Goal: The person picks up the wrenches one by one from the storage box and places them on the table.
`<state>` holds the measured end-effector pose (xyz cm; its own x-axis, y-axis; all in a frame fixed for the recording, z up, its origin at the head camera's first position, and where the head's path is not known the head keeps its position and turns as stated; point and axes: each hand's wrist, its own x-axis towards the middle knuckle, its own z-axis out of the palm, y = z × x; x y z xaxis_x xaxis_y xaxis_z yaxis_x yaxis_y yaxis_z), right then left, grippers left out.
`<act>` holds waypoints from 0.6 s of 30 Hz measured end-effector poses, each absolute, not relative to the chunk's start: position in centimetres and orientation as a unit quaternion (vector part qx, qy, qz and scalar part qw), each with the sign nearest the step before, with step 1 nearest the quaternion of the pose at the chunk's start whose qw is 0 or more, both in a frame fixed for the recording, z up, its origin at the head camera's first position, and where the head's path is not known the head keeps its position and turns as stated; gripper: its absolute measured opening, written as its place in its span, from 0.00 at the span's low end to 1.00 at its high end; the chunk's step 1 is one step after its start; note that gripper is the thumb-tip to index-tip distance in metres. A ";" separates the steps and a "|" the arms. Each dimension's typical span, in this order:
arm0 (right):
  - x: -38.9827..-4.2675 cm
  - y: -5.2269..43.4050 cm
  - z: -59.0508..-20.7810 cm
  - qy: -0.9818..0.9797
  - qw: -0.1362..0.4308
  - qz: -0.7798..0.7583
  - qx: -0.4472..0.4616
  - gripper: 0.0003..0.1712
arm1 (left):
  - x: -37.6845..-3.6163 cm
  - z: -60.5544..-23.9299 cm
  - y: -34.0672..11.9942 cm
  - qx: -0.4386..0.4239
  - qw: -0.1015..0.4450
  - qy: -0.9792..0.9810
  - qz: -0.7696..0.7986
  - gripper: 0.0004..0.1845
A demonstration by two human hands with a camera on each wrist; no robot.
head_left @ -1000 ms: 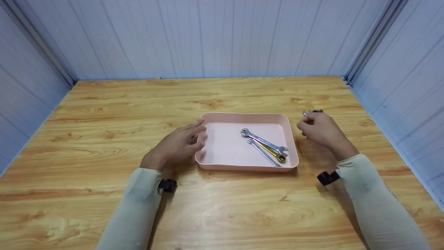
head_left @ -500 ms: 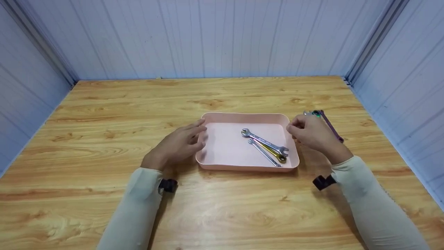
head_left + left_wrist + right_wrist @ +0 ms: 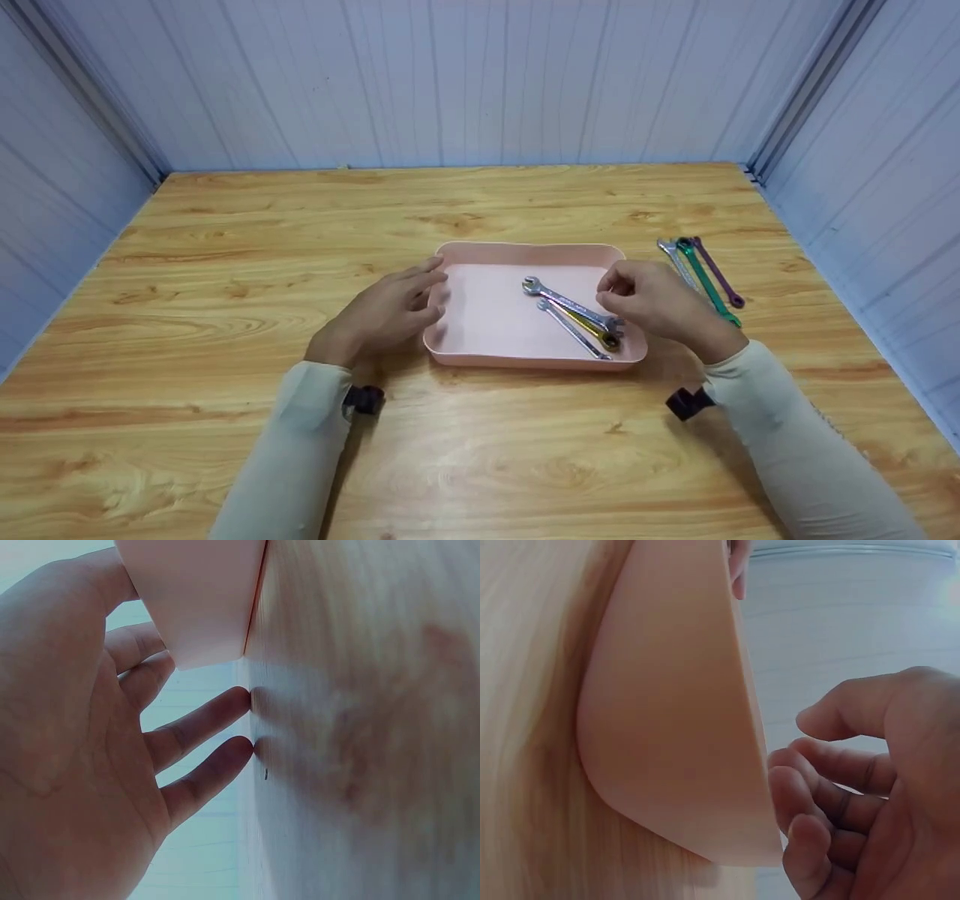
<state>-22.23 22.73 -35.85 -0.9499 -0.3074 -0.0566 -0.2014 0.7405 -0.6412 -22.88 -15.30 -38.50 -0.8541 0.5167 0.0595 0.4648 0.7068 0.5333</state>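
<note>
A pink tray (image 3: pixel 487 315) lies on the table, its outer wall filling much of the right wrist view. In its right half are a silver open-end wrench (image 3: pixel 564 301), a gold ratcheting wrench (image 3: pixel 608 342) and a thin silver wrench (image 3: pixel 568 329), overlapping. My left hand (image 3: pixel 382 311) rests at the tray's left side with fingers extended; in the left wrist view, two fingertips (image 3: pixel 238 750) meet the table. Over the tray's right rim hovers my right hand (image 3: pixel 656 300), with nothing held. Its fingers (image 3: pixel 791 787) are loosely bent, thumb apart from them.
Right of the tray, a silver wrench (image 3: pixel 677 262), a green ratcheting wrench (image 3: pixel 706 281) and a purple wrench (image 3: pixel 718 271) lie side by side on the wooden table (image 3: pixel 225 247). Pale panel walls (image 3: pixel 465 82) border the table's back and sides.
My right hand has moved left, from beside the wrenches on the table to over the tray's right rim, uncovering the green and purple wrenches. The left hand and tray stay put.
</note>
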 end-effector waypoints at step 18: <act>-21.1 20.1 -36.8 0.936 0.091 -0.279 -0.194 0.06 | -22.9 -38.5 -15.3 0.270 0.043 0.921 0.279 0.28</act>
